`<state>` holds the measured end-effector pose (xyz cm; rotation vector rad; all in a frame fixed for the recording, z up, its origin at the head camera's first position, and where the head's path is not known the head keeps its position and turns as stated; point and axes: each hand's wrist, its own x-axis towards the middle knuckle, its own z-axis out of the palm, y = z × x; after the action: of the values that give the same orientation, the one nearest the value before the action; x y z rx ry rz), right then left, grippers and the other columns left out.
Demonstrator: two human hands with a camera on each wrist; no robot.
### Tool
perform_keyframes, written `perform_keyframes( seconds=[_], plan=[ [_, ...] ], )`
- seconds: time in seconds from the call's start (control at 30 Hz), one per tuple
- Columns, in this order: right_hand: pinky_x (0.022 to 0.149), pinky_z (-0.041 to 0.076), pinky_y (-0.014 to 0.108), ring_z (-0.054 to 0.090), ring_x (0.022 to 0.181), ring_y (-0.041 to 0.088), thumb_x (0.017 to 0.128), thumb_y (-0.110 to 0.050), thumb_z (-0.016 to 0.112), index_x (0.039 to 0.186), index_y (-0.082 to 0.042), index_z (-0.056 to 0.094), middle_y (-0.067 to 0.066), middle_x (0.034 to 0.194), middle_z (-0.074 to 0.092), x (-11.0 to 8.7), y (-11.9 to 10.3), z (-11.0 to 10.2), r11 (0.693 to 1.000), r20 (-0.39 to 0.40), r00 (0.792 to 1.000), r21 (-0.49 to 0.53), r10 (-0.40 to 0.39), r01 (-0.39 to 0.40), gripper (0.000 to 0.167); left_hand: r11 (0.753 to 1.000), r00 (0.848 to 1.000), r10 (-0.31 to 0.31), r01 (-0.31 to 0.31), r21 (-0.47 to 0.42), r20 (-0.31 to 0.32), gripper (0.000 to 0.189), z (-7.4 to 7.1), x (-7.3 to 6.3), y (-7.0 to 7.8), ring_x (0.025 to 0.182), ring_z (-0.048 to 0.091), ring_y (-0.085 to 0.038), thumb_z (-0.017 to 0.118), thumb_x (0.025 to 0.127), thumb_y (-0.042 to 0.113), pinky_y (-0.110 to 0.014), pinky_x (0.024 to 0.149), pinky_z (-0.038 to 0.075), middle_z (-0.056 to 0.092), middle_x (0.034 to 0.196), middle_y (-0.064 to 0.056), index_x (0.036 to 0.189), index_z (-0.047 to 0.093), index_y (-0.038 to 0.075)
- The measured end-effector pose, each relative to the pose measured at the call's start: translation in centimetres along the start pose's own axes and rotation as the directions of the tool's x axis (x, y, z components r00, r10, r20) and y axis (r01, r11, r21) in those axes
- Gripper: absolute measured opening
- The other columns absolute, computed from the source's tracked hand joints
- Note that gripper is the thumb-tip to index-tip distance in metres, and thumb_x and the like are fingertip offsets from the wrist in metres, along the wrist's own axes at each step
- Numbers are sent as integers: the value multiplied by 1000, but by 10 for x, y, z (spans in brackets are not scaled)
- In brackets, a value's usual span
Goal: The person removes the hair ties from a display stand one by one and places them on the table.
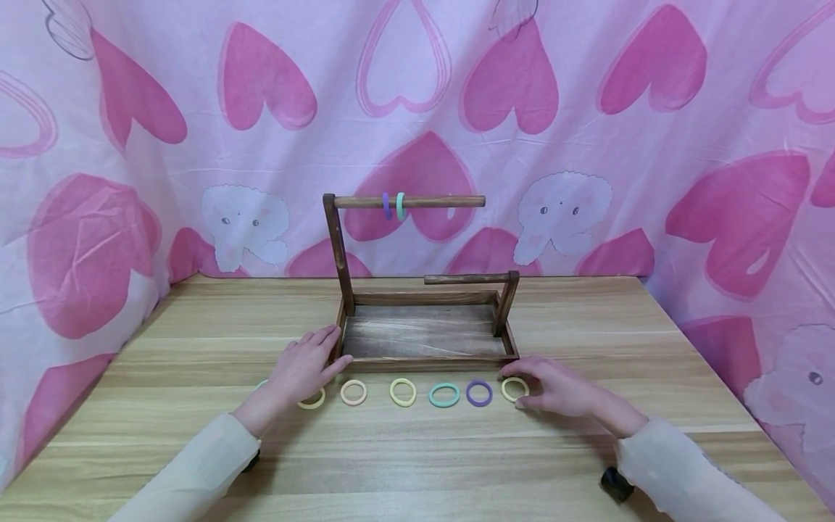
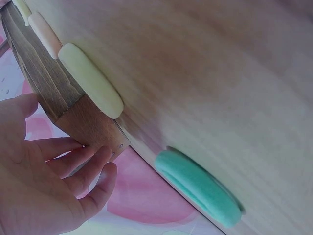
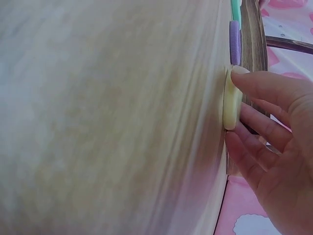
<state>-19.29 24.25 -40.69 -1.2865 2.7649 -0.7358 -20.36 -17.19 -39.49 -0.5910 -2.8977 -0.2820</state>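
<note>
My right hand (image 1: 554, 388) has its thumb and fingers around the rightmost pale yellow hair tie (image 1: 515, 390), which lies flat on the table. In the right wrist view, the thumb touches one end of that hair tie (image 3: 231, 105) and fingertips meet the other. My left hand (image 1: 303, 370) is at the left front corner of a dark wooden stand (image 1: 424, 362), fingers loosely extended and holding nothing. Beside it lie another yellow hair tie (image 2: 93, 83) and a teal one (image 2: 200, 188), both partly hidden by the hand in the head view.
Between the hands lie pink (image 1: 354, 403), yellow (image 1: 403, 404), teal (image 1: 444, 405) and purple (image 1: 479, 404) hair ties in a row. A purple (image 1: 386, 206) and a mint one (image 1: 401, 206) hang on the stand's upper bar (image 1: 450, 202). A lower bar (image 1: 463, 279) projects leftward.
</note>
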Motion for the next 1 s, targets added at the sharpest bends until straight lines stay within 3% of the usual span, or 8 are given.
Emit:
perform_keyframes(
  seconds=[0.2,0.5,1.0],
  plan=[
    [82,41,38,52,98,20,71,-13,73,113,-4,56,4,108,58,0,0,0,999,2,999,25,32,-32,46,1000,1000,6,-6,4,-8,58,0,0,0,109,43,-38,51,87,41,-52,80,37,45,126,-18,125,47,-3],
    [76,45,41,56,91,26,75,-5,68,112,2,55,12,107,58,0,-5,-11,980,-34,997,186,74,-66,39,1000,1000,15,-14,10,-25,57,2,0,-2,108,45,-38,53,86,39,-52,78,38,46,125,-18,124,48,-3],
    [70,46,39,58,86,21,74,-7,70,106,0,60,9,98,62,6,8,-32,990,-220,975,139,32,-2,34,1000,1000,6,-6,10,-20,58,2,0,-2,108,45,-38,51,86,41,-51,78,38,46,126,-17,124,48,-2]
  ],
)
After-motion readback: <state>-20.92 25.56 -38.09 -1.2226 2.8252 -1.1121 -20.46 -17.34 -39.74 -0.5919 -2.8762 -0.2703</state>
